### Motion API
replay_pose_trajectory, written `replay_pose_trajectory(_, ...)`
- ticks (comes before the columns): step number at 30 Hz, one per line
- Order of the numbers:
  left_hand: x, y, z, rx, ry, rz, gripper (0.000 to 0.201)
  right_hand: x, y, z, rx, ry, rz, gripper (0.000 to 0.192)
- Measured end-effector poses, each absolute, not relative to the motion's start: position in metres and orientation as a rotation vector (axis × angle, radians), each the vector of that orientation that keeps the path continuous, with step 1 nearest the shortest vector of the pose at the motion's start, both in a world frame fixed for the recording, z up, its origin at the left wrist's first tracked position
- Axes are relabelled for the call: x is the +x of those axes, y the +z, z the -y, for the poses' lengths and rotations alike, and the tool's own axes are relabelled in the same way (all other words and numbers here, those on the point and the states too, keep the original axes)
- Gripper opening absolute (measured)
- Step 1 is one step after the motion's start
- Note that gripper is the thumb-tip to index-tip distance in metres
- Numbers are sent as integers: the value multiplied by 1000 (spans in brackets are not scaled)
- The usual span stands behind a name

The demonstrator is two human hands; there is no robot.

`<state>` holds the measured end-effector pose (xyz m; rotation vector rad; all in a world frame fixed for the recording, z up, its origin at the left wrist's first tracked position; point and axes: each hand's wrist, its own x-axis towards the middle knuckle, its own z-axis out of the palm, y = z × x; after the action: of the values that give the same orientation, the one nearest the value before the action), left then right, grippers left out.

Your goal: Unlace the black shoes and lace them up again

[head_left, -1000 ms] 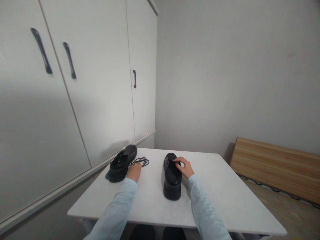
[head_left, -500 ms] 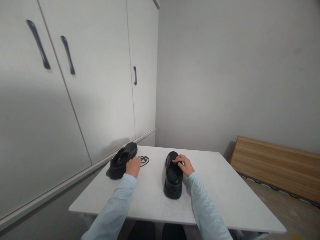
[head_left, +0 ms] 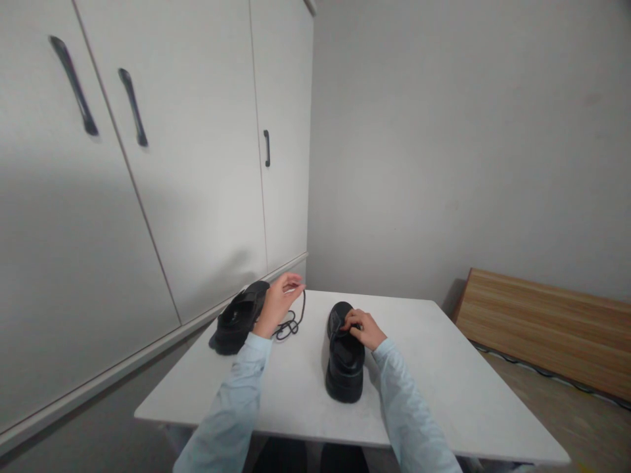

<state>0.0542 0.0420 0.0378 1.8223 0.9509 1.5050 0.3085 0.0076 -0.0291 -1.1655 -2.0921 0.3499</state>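
Note:
Two black shoes stand on a white table [head_left: 444,394]. My left hand [head_left: 280,303] is raised above the table beside the left shoe [head_left: 238,318] and pinches a black shoelace [head_left: 292,323], whose loose coil hangs down onto the tabletop. The right shoe [head_left: 345,361] stands in the middle of the table with its toe pointing away from me. My right hand [head_left: 359,328] rests on its tongue area, fingers curled on the upper. Both arms wear light blue sleeves.
White wardrobe doors [head_left: 148,184] with dark handles stand close along the table's left side. A bare grey wall is behind. A wooden board [head_left: 547,328] leans low against the wall at the right, over a brownish floor.
My left hand has picked the shoelace up from the table beside the left shoe and lifted it. My right hand has stayed on the right shoe, which shifted slightly toward me.

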Motion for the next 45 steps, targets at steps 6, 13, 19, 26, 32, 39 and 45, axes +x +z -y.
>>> replay_pose_trajectory(6, 96, 17, -46, 1413, 1492, -711, 37, 300, -27, -6, -1331, 355, 1952, 14)
replay_pose_trajectory(13, 119, -26, -51, 1571, 1298, -866, 33, 295, -34, -16, -1303, 339, 1775, 30)
replay_pose_trajectory(19, 121, -51, -53, 1816, 1175, -1050, 19, 298, -38, -21, -1257, 227, 1860, 24)
replay_pose_trajectory(26, 122, -58, -51, 2213, 1248, -1134, 13, 302, -42, -23, -1383, 318, 1984, 29)
replay_pose_trajectory(32, 122, -53, -44, 2336, 1228, -1187, 16, 302, -38, -19, -1426, 320, 2008, 29)
replay_pose_trajectory(39, 123, -49, -40, 2360, 1154, -1234, 19, 300, -31, -16, -1475, 270, 2052, 26)
replay_pose_trajectory(45, 126, -52, -43, 2350, 1138, -1290, 16, 293, -22, -12, -1585, 194, 2053, 34)
